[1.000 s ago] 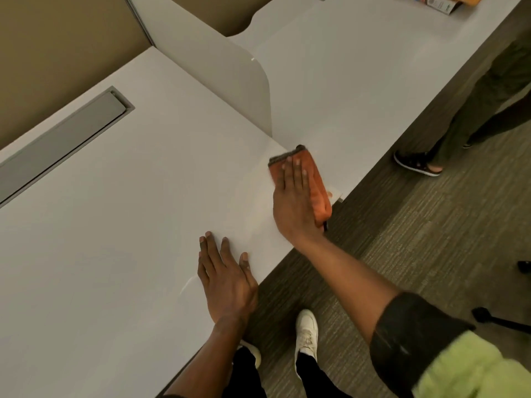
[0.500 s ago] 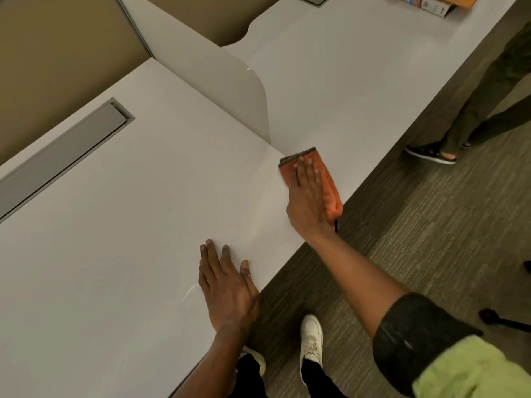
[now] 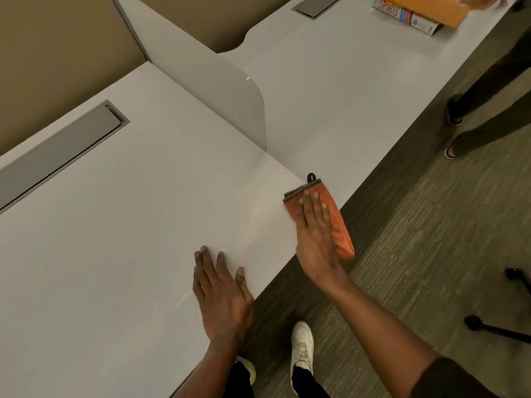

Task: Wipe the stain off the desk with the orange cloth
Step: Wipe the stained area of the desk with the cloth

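Observation:
The folded orange cloth (image 3: 337, 222) lies on the white desk (image 3: 129, 225) at its front edge, near the seam with the neighbouring desk; part of it hangs past the edge. A dark loop sticks out of its far end. My right hand (image 3: 314, 234) presses flat on the cloth with straight fingers. My left hand (image 3: 221, 294) rests flat on the desk near the front edge, fingers spread. No stain shows plainly; a faint glossy streak lies on the desk left of the cloth.
A white divider panel (image 3: 230, 99) stands between the two desks. A grey cable hatch (image 3: 57, 150) sits at the back left. Books (image 3: 411, 15) lie on the far desk. Another person's legs (image 3: 474, 110) stand on the carpet at right, and chair legs (image 3: 494, 328) lower right.
My right hand has slid the cloth a little toward the desk's front edge, and its dark loop now shows. My left hand stays flat on the desk.

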A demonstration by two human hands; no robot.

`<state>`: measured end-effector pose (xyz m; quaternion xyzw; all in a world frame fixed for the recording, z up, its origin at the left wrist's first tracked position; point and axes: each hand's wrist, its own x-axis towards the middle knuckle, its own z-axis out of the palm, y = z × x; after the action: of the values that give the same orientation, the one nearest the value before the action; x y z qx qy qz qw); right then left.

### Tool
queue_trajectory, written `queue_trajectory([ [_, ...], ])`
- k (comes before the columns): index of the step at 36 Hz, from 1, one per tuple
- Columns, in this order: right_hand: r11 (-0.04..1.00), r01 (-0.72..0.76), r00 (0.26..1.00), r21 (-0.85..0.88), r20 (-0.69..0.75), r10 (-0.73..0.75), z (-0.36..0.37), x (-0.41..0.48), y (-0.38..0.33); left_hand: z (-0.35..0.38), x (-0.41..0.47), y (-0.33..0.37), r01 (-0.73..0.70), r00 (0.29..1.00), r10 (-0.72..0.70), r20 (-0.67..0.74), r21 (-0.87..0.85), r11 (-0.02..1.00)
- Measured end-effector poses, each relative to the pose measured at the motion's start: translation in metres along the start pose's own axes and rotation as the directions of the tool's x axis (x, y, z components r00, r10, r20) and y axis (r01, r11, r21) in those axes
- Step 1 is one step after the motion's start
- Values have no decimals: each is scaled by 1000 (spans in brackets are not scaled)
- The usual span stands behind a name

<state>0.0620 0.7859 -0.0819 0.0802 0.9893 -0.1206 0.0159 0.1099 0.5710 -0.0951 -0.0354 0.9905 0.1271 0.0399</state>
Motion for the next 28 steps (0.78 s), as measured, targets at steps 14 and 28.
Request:
queue_trajectory([
  [14, 993, 59, 998, 98, -9, -58, 10, -41, -24, -2, 0, 1, -9, 1000, 9, 1, -22, 1000],
  [28, 992, 46, 998, 118, -55, -40, -11, 50, 20, -6, -1, 3, -3, 1000, 4, 17, -40, 999],
])
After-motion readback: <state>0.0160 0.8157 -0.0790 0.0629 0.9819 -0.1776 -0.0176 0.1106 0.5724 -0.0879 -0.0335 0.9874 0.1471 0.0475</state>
